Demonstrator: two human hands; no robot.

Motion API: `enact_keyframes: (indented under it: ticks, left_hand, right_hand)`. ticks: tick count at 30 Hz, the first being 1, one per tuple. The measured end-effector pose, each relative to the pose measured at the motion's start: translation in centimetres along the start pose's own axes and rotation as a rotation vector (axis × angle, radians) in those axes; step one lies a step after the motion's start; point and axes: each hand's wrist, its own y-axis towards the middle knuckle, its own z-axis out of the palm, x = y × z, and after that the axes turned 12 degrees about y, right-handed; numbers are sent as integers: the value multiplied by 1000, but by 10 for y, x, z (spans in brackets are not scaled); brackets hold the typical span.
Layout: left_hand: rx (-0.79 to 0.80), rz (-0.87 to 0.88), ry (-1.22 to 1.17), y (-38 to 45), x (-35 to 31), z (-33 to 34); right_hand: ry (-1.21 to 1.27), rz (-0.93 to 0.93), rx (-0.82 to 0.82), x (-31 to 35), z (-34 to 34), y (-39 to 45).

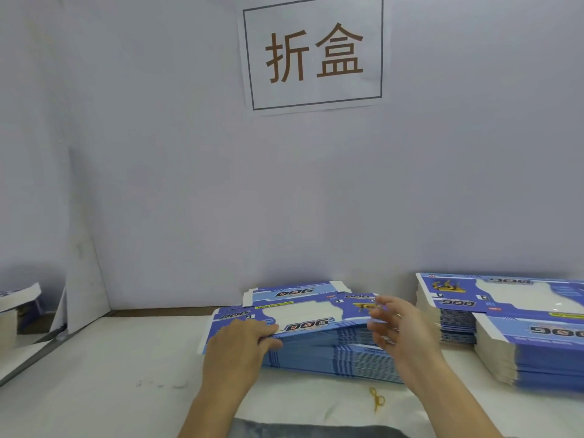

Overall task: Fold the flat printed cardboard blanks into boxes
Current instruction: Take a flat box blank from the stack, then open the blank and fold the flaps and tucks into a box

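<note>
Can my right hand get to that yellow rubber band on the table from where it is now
Probably yes. The rubber band lies loose on the table, just below the right hand, with nothing over it or between them. The hand would have to leave the top blank first.

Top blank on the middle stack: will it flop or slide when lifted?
The top blank looks thin, so probably light with some sag. Its glossy print suggests sliding off the stack. The left hand grips its edge; the right hand is beside it.

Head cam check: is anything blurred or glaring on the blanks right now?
Head view: the right hand is motion-blurred at its fingers; the left hand is sharper; the top blank has readable print, with no strong glare; the stack at right smears toward the frame edge; lighting is soft and even.
</note>
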Motion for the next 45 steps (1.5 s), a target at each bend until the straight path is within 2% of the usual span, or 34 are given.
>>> enact_keyframes:
  ticks: [1, 4, 6, 8, 9, 11, 14, 16, 18, 20, 22, 24, 26, 28, 30, 34, 40, 42, 45]
  left_hand:
    - [-45, 1, 31, -1, -2, -4]
    - [-352, 45, 118, -3, -10, -14]
    - [-476, 54, 90, -4, -17, -21]
    - [-581, 162, 8, -2, -22, -26]
    - [-569, 235, -30, -2, -27, -27]
    - [-380, 350, -97, -4, -41, -32]
    - [-191, 449, -235, -10, -60, -36]
    - [-188, 391, -455, -11, -61, -38]
    - [-278, 260, -593, -9, -56, -43]
    - [-386, 81, -742, -5, -49, -52]
    - [-368, -73, -953, -3, -44, -65]
    - [-296, -69, -1167, -4, -40, -70]
    - [-246, -30, -1277, -6, -39, -71]
    - [-242, -9, -1286, -7, -40, -70]
    - [-240, 1, -1228, -7, -40, -69]
    - [-161, 49, -1197, -8, -43, -69]
    - [-9, 265, -1196, -20, -64, -67]
    - [-58, 254, -1208, -20, -65, -68]
    - [-277, 104, -1167, -18, -67, -71]
  right_hand:
    - [-80, 9, 13, -1, 0, 0]
    - [-286, 58, 101, 1, 4, -3]
    - [-318, 107, 241, 2, 11, -8]
    - [-256, 135, 354, 2, 20, -12]
    - [-212, 132, 372, 1, 26, -13]
    - [-112, 59, 350, -3, 36, -15]
    - [-76, -140, 154, -1, 35, -13]
    - [-93, -194, 145, 6, 25, -8]
    - [-70, -196, 202, 20, 17, -9]
    - [-25, -197, 301, 32, 12, -11]
    - [-12, -208, 458, 39, 11, -15]
    - [-41, -252, 578, 39, 15, -22]
    - [-107, -371, 598, 35, 21, -28]
    - [-155, -488, 561, 34, 27, -33]
    - [-147, -525, 545, 34, 28, -33]
    - [-132, -516, 523, 33, 28, -31]
    - [-142, -455, 657, 23, 36, -38]
    - [-150, -446, 642, 26, 35, -39]
    - [-238, -489, 499, 28, 41, -43]
